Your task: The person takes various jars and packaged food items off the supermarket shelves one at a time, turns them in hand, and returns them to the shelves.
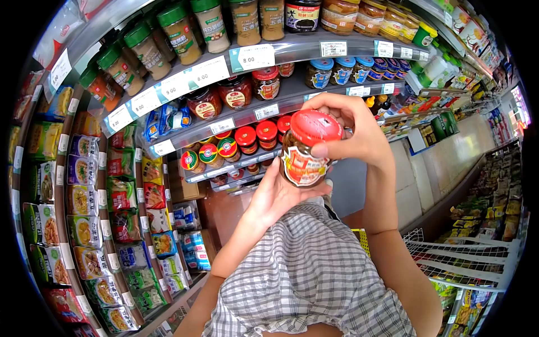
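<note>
In the head view a glass jar of dark sauce with a red lid is held up, tilted, in front of the shelves. Its label is red and white. My left hand supports the jar from below and along its left side, fingers partly hidden behind it. At the lid, my right hand grips the rim, thumb in front and fingers curled over the far side. Behind the jar, similar red-lidded jars stand on the middle shelf.
Green-capped spice bottles line the upper shelf, over price tags. Blue-lidded jars stand farther right. Packets hang in columns at left. A white wire rack is at lower right, beside the tiled aisle floor.
</note>
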`<act>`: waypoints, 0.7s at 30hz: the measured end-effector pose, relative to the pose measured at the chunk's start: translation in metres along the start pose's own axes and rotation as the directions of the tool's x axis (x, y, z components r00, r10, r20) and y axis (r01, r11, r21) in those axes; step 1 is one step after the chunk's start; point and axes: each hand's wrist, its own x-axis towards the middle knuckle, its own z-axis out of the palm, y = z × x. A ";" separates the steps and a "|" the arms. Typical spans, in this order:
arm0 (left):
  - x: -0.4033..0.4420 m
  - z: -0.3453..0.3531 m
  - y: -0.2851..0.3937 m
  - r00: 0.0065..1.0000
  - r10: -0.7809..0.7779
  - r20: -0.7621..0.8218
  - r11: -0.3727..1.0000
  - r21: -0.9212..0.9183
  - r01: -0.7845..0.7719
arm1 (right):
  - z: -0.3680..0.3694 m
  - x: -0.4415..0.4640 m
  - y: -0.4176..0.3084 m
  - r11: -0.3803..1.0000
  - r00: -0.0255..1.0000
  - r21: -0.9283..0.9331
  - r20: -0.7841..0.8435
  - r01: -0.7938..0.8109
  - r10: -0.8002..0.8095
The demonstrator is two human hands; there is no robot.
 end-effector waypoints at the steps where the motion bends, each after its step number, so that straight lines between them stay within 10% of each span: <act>1: 0.000 0.008 0.004 0.999 -0.008 -0.048 0.996 0.093 0.012 | -0.001 0.001 0.001 0.993 0.994 0.041 0.007 -0.106 0.106; 6: 0.002 0.010 -0.007 0.775 0.632 0.012 0.362 0.879 -0.309 | 0.001 0.004 0.021 0.995 0.995 0.087 -0.077 -0.052 0.059; 9: 0.001 0.026 0.001 0.649 0.708 0.280 -0.374 0.927 0.009 | -0.004 0.006 0.033 0.986 0.992 0.138 -0.073 -0.089 0.100; 21: 0.004 0.043 -0.004 0.559 0.727 0.399 -0.563 0.812 0.153 | -0.008 -0.002 0.036 0.966 0.997 0.247 0.007 -0.079 0.080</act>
